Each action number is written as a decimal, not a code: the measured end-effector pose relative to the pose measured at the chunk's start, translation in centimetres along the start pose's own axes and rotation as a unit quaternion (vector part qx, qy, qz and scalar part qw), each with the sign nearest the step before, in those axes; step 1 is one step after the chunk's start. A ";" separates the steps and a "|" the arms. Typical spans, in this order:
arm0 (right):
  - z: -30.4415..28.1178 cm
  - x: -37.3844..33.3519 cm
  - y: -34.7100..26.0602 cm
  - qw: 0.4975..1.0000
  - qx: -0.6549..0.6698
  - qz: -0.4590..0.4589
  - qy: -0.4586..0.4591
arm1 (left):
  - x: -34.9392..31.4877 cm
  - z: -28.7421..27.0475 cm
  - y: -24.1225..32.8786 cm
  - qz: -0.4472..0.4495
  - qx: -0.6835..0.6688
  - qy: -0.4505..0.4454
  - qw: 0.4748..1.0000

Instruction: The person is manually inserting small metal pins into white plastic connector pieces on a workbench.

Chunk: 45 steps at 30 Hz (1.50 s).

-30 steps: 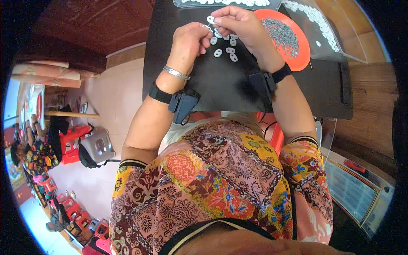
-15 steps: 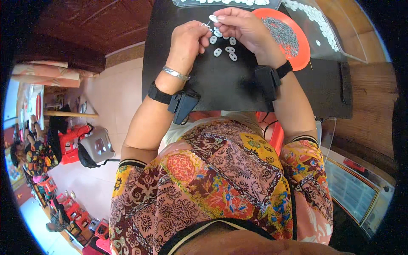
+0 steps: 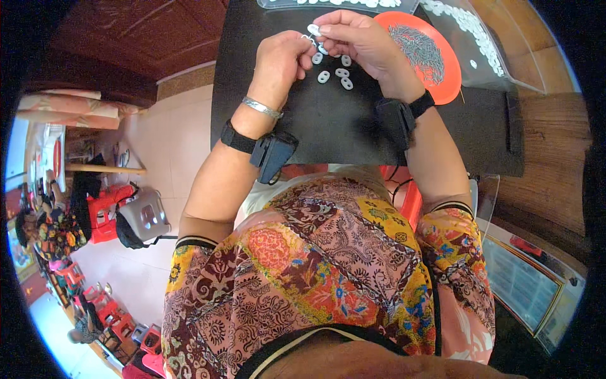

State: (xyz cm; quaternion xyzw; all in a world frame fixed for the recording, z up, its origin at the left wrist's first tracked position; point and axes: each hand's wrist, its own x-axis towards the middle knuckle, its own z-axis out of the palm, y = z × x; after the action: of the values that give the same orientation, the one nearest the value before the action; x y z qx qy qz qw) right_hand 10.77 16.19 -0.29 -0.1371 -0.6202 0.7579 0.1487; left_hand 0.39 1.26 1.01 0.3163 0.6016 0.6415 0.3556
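Note:
Over the far part of the black table (image 3: 315, 126), my right hand (image 3: 366, 44) pinches a small white oval piece with two holes (image 3: 314, 29) between thumb and fingers. Close beside it, my left hand (image 3: 281, 57) is closed on a small pale curved piece like a hook (image 3: 308, 38), mostly covered by the fingers. The two pieces are at or nearly in contact; I cannot tell which. Several loose white two-hole ovals (image 3: 324, 77) lie on the table below and between my hands.
An orange-red plate (image 3: 449, 93) to the right holds many thin grey metal pins (image 3: 416, 54). Clear trays with white pieces stand at the far edge (image 3: 341, 4) and far right (image 3: 470, 28). Stools (image 3: 145, 218) and other people (image 3: 60, 230) are off to the left.
My right hand has shifted slightly left and down, bringing the white oval closer to the piece in my left hand. The left hand has barely moved.

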 end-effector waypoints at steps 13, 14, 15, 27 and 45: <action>1.9 -0.3 -0.4 0.987 -0.114 -0.113 -0.002 | 0.0 -0.2 -0.2 -0.015 -0.011 0.015 1.000; 2.3 -0.4 -0.5 0.987 -0.114 -0.114 -0.003 | 0.0 -0.3 -0.2 -0.021 -0.016 0.015 1.000; 2.8 -0.6 -0.6 0.983 -0.131 -0.130 0.010 | 0.0 -0.3 -0.2 -0.020 -0.016 0.015 1.000; 3.8 -1.3 -1.1 0.918 -0.314 -0.230 0.077 | 0.2 -0.5 -0.4 -0.011 -0.165 -0.033 0.986; 4.5 -1.6 -1.6 0.825 -0.425 -0.356 0.113 | 0.4 -0.8 -0.3 0.012 -0.189 -0.055 0.980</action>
State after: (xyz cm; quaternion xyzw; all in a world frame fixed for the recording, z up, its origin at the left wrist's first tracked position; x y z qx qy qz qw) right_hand 10.61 11.80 2.20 -0.0406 -0.8654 0.2931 0.4044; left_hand -0.47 1.12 0.62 0.2853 0.4449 0.7300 0.4333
